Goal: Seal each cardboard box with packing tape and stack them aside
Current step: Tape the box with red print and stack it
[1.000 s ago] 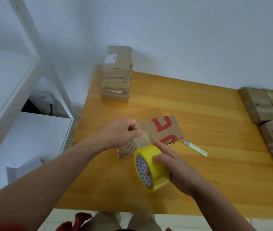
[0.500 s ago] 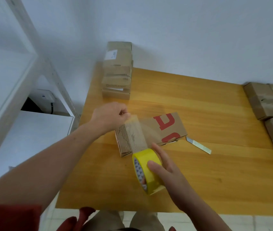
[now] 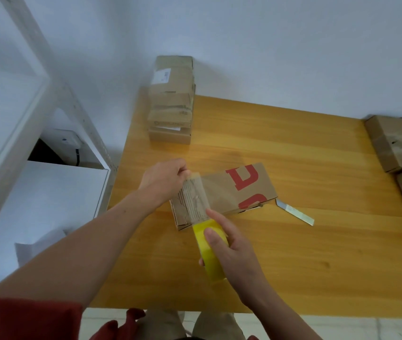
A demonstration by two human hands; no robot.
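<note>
A clear tape strip (image 3: 196,195) is held over the red-printed cardboard box (image 3: 227,190), toward the surface's (image 3: 293,266) left edge, its end pinched by the left hand (image 3: 164,179), the yellow tape roll (image 3: 211,260) gripped by the right hand (image 3: 234,251). Pressing down seems needed next.

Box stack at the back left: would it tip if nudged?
Likely tippy: the stack is several boxes tall, narrow, and its layers sit unevenly. Probably light, being small cardboard boxes, so a push may slide the top one off.

Red-printed box (image 3: 229,190) flat on table, clear tape (image 3: 196,197) stretched across.
</note>
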